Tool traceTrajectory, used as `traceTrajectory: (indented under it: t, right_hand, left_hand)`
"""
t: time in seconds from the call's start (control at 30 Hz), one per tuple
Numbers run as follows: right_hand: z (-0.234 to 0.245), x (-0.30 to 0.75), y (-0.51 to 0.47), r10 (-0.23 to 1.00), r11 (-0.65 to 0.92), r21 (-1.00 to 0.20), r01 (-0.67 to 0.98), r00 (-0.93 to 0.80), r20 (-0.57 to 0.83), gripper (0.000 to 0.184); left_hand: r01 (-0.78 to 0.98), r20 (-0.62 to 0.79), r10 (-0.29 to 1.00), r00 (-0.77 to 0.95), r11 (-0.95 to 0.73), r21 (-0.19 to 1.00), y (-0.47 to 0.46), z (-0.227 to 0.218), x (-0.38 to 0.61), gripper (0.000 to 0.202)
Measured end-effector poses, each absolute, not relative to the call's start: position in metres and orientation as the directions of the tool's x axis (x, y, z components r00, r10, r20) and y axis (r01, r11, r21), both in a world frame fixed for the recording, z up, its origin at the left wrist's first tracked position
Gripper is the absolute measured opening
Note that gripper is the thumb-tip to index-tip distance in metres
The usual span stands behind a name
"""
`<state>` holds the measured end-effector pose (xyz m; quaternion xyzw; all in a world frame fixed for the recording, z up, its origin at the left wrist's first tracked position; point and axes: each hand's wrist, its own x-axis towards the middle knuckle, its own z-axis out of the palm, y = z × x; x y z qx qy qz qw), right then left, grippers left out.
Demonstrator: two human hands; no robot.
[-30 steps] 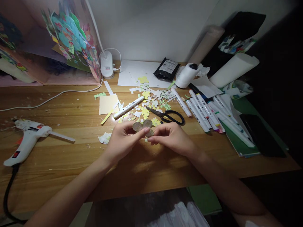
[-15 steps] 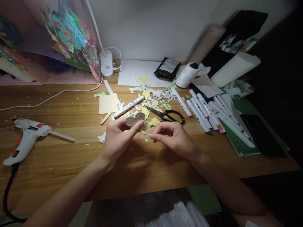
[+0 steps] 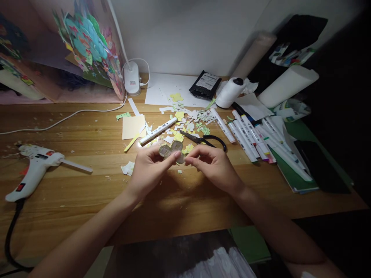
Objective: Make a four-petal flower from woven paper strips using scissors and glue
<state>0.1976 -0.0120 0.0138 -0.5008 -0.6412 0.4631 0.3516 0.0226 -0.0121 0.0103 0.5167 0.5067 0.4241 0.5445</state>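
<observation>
My left hand (image 3: pixel 150 166) is closed, with thumb and fingers gripping a flower-shaped paper cutout (image 3: pixel 165 151). The cutout looks dull grey-yellow, has rounded petals and faint lines, and is held above the table. At its right edge, my right hand (image 3: pixel 216 166) pinches a petal between thumb and forefinger. Just behind the hands lie black-handled scissors (image 3: pixel 203 139), blades pointing left, among yellow, green and white paper scraps (image 3: pixel 199 116). A white marker (image 3: pixel 158 131) rests behind my left hand, beside a cream square of paper (image 3: pixel 131 127).
At the left lies a white glue gun (image 3: pixel 31 166) with its black cord. Several markers (image 3: pixel 246 135) are grouped to the right, near a dark flat object (image 3: pixel 321 166). Further back are a black package (image 3: pixel 205 85), a white power strip (image 3: pixel 131 79) and a paper roll (image 3: pixel 288 85).
My right hand has moved slightly left and up, and its pinched fingertips now meet the cutout's edge. The cutout in my left hand has shifted a little to the right and turned.
</observation>
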Motion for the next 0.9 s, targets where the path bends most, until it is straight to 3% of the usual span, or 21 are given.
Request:
traceTrajectory:
  t: [0.17, 0.43, 0.5, 0.6, 0.7, 0.9]
  right_hand:
    - [0.017, 0.198, -0.014, 0.939, 0.237, -0.896, 0.375, -0.326, 0.112, 0.018]
    - [0.015, 0.211, -0.001, 0.960, 0.167, -0.899, 0.406, -0.274, 0.055, 0.021]
    - [0.013, 0.219, 0.007, 0.977, 0.175, -0.825, 0.538, -0.201, 0.075, 0.021]
    - [0.008, 0.233, 0.015, 0.984, 0.177, -0.571, 0.801, -0.160, 0.080, 0.010]
    - [0.001, 0.241, 0.018, 0.981, 0.186, -0.355, 0.916, -0.194, 0.015, 0.013]
    - [-0.009, 0.241, 0.021, 0.985, 0.171, -0.290, 0.942, -0.167, 0.040, 0.022]
  left_hand:
    - [0.071, -0.129, 0.983, 0.131, 0.120, 0.990, -0.012, 0.011, 0.023, 0.020]
    - [-0.042, -0.175, 0.984, -0.043, 0.173, 0.984, 0.000, 0.010, 0.012, 0.023]
    - [-0.084, -0.217, 0.976, -0.031, 0.214, 0.973, 0.003, 0.009, 0.011, 0.024]
    - [-0.167, -0.259, 0.966, 0.006, 0.257, 0.952, 0.004, 0.006, 0.011, 0.024]
    - [-0.185, -0.264, 0.964, 0.039, 0.267, 0.946, 0.005, 0.003, 0.009, 0.025]
    - [-0.124, -0.285, 0.958, 0.019, 0.285, 0.950, 0.003, 0.015, 0.007, 0.027]
